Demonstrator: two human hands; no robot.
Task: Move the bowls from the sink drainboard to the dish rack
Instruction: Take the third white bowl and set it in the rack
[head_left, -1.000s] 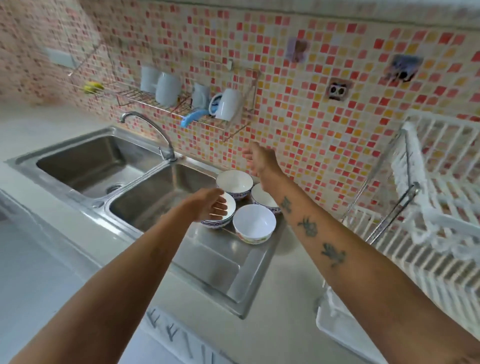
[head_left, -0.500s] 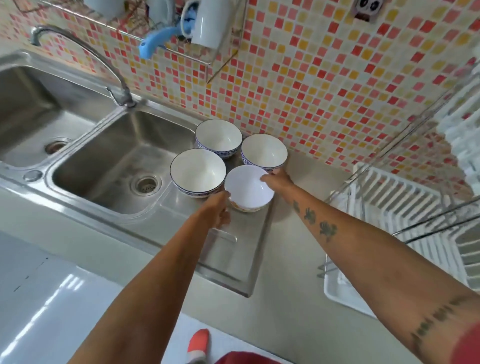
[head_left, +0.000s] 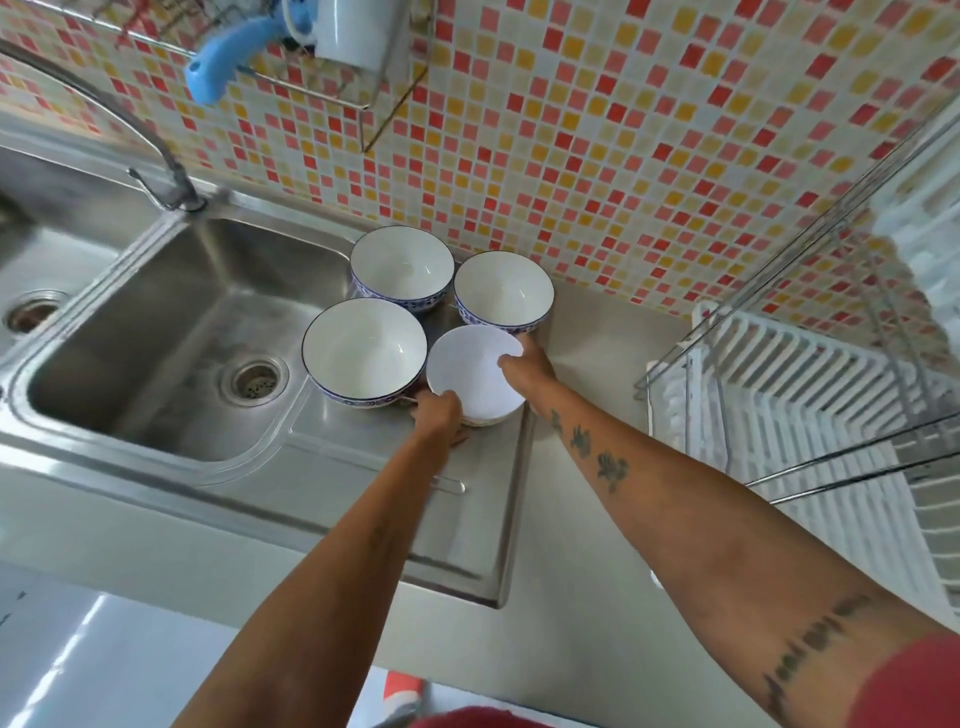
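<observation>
Four white bowls stand close together on the steel drainboard (head_left: 363, 499) right of the sink basin. The nearest is a plain white bowl (head_left: 470, 371). My left hand (head_left: 439, 415) grips its near-left rim and my right hand (head_left: 527, 364) grips its right rim. Whether the bowl still rests on the drainboard I cannot tell. Three blue-patterned bowls surround it: one to the left (head_left: 363, 351), one at the back left (head_left: 401, 266), one at the back right (head_left: 503, 290). The white dish rack (head_left: 810, 395) stands on the counter to the right.
The sink basin (head_left: 171, 338) with its drain lies to the left, the faucet (head_left: 156, 171) behind it. A wall shelf holds a white cup (head_left: 358, 31) and a blue handle (head_left: 223, 57) above. The rack's metal frame (head_left: 831, 467) crosses the right side.
The view dropped and closed in on the bowls. Both hands came down from above the bowls and took hold of the plain white bowl's rim on either side.
</observation>
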